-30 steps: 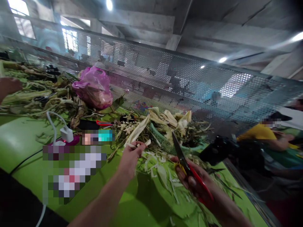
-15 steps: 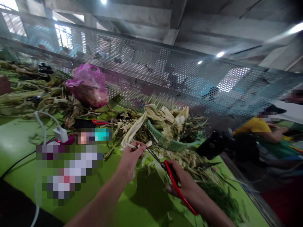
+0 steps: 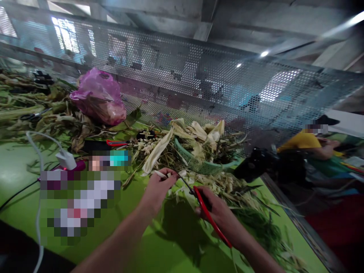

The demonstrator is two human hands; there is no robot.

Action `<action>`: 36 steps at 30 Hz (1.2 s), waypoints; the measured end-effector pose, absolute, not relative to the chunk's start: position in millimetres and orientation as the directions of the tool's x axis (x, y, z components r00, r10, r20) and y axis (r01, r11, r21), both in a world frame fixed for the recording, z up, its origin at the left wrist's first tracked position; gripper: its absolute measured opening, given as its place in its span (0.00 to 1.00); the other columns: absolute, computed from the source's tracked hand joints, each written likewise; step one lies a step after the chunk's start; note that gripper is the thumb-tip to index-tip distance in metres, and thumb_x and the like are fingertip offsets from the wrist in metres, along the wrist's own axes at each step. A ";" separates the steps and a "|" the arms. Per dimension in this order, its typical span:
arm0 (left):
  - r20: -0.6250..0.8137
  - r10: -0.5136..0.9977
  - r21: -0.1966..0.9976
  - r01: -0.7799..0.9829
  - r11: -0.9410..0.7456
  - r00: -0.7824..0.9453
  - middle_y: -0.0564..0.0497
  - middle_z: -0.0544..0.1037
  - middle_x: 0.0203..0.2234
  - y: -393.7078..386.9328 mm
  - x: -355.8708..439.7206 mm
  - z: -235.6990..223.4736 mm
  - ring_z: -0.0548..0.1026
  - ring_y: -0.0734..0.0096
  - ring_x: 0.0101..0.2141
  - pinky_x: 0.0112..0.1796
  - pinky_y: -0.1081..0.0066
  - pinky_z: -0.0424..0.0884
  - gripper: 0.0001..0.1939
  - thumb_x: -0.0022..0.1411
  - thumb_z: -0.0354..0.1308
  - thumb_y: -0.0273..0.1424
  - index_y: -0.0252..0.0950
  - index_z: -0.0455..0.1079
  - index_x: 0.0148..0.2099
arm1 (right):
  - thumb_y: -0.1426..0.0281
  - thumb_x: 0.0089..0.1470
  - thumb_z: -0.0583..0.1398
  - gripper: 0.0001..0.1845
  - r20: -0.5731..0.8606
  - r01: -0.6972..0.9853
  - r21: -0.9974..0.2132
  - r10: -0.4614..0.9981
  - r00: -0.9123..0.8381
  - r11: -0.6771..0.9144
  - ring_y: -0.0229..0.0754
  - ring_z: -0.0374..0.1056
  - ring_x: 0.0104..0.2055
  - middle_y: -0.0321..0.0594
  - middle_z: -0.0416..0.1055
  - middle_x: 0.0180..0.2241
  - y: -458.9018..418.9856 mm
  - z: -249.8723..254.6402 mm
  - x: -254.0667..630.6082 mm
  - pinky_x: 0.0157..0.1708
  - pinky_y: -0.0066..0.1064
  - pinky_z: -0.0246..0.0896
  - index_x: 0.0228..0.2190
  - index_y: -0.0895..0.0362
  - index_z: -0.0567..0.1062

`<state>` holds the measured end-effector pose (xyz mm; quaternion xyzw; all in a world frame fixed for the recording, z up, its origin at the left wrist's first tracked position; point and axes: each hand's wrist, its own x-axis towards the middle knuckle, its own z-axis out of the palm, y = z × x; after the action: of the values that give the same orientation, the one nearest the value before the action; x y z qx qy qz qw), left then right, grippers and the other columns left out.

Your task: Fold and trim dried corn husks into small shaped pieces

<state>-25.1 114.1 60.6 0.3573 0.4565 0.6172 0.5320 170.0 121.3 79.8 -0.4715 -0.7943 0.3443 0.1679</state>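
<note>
Between its fingertips, my left hand (image 3: 159,187) pinches a pale strip of dried corn husk (image 3: 162,174). My right hand (image 3: 214,206) is wrapped round the red handles of a pair of scissors (image 3: 209,214). Their blades point up and left, with the tips at the left fingertips beside the husk strip; I cannot tell whether they touch it. Just beyond the hands stands a green plastic basket (image 3: 196,165) heaped with dry husks and stems. A long pale husk (image 3: 159,149) leans out over its left side. Scraps of husk lie on the green table under the hands.
A pink plastic bag (image 3: 98,96) stands at the back left beside piled husks (image 3: 51,123). Nearer lie a red utility knife (image 3: 117,143) and a white charger (image 3: 66,159) with its cable. A perforated metal screen (image 3: 182,83) runs behind. A person in yellow (image 3: 301,141) sits far right.
My right hand has turned the scissors and brought their blades left to my left fingertips. My left hand keeps its pinch on the husk. The view has shifted slightly; another person's hand left the far left.
</note>
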 end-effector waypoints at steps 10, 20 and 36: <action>-0.050 0.981 0.950 -0.313 -0.012 -0.189 0.56 0.68 0.21 113.7 -25.8 57.6 0.61 0.78 0.24 0.26 0.76 0.55 0.09 0.50 0.61 0.36 0.35 0.71 0.30 | 0.61 0.48 0.60 0.14 -0.026 0.609 -0.729 0.877 -0.481 0.312 0.44 0.65 0.33 0.38 0.70 0.31 126.3 68.8 171.1 0.33 0.32 0.58 0.35 0.56 0.71; -0.153 0.988 0.799 -0.585 0.139 0.026 0.54 0.68 0.24 111.6 -29.8 59.7 0.64 0.77 0.24 0.26 0.76 0.59 0.10 0.48 0.54 0.27 0.35 0.67 0.36 | 0.58 0.46 0.63 0.22 -0.001 0.427 -0.889 0.930 -0.368 0.168 0.34 0.58 0.21 0.35 0.68 0.27 137.3 92.1 170.8 0.19 0.26 0.51 0.42 0.53 0.73; -0.044 0.997 0.895 -0.441 0.067 0.064 0.53 0.71 0.30 113.0 -29.2 57.3 0.70 0.73 0.32 0.36 0.72 0.65 0.18 0.48 0.58 0.23 0.35 0.63 0.44 | 0.64 0.38 0.69 0.26 -0.021 0.179 -0.983 0.925 -0.380 0.052 0.30 0.57 0.18 0.32 0.68 0.26 154.9 90.8 125.9 0.15 0.23 0.51 0.40 0.54 0.70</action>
<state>-29.2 113.0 57.3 0.3715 0.3739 0.5730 0.6276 125.9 154.9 90.8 -0.4340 -0.6357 0.5346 0.3488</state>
